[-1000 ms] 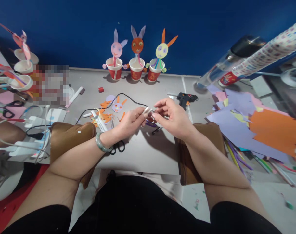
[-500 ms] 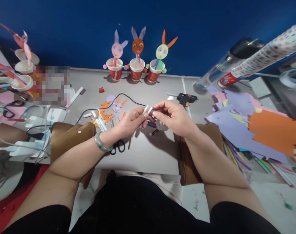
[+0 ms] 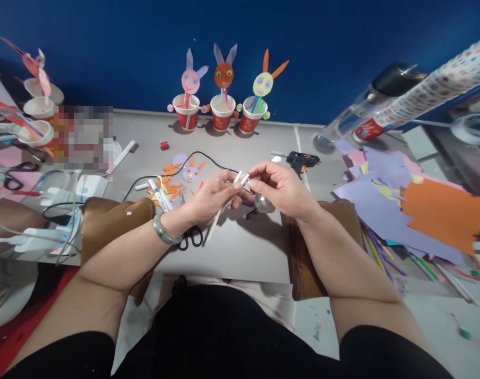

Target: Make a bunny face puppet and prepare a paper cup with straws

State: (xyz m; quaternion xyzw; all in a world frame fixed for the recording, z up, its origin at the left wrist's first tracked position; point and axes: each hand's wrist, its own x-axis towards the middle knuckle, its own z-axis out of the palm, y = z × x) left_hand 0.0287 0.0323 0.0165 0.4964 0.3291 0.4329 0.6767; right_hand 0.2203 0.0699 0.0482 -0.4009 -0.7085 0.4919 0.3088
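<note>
My left hand [image 3: 214,197], a bangle at its wrist, is closed around a few thin white pipe cleaners [image 3: 213,227]. Their short ends poke up above my fingers and the long tails slant down toward the table. The thumb and forefinger of my right hand [image 3: 281,190] pinch at the upper ends of the same pipe cleaners; its fingertips partly hide them. Just under my right hand is a clear round item [image 3: 265,204], partly covered. Black-handled scissors [image 3: 191,238] lie below my left wrist, beside white markers [image 3: 160,196].
Three red paper cups with paper rabbits [image 3: 223,113] stand along the blue wall. A black glue gun [image 3: 302,159] lies beyond my right hand. Orange scraps [image 3: 170,187] and a rabbit face [image 3: 191,173] lie left; coloured paper [image 3: 445,216] and a bottle [image 3: 354,113] are right. A power strip [image 3: 85,192] is left.
The white pipe cleaners have shifted slightly in my fingers: more of their ends shows at the top, and the tails swing a little left. Both hands remain together in nearly the same place.
</note>
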